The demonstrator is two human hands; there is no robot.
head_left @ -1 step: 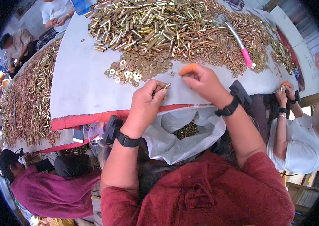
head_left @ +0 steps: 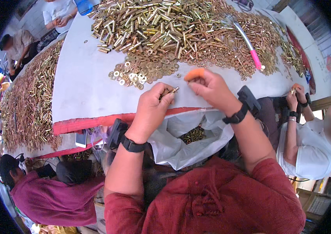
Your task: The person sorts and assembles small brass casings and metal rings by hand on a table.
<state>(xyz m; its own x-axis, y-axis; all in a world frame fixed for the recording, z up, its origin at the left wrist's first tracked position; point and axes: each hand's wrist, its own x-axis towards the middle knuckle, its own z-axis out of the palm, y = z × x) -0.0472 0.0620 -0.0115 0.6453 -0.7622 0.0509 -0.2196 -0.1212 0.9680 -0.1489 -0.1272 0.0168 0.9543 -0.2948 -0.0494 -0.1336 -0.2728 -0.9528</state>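
Note:
My left hand (head_left: pixel 155 103) is closed around a small brass-coloured bolt with a sleeve (head_left: pixel 173 91), its tip poking out toward the right. My right hand (head_left: pixel 208 85) is just right of it, with an orange finger cover (head_left: pixel 195 73) on the index finger. Thumb and index finger are pinched together; what sits between them, if anything, is hidden. Ahead of my left hand lies a heap of flat washers (head_left: pixel 149 68). A single nut (head_left: pixel 178 75) rests on the pale tabletop (head_left: pixel 91 87) between the hands. Small nuts (head_left: pixel 243 68) are heaped beyond my right hand.
A large pile of metal sleeves (head_left: pixel 146 29) covers the far table. A pink-handled tool (head_left: pixel 256 58) lies at the right. Below the red table edge (head_left: pixel 91 123) hangs an open white bag (head_left: pixel 165 144) with finished-looking metal pieces (head_left: pixel 193 134) inside. Co-workers sit on both sides.
My right hand has shifted very slightly left and nearer to me. The bolt's tip in my left hand has moved a touch to the right.

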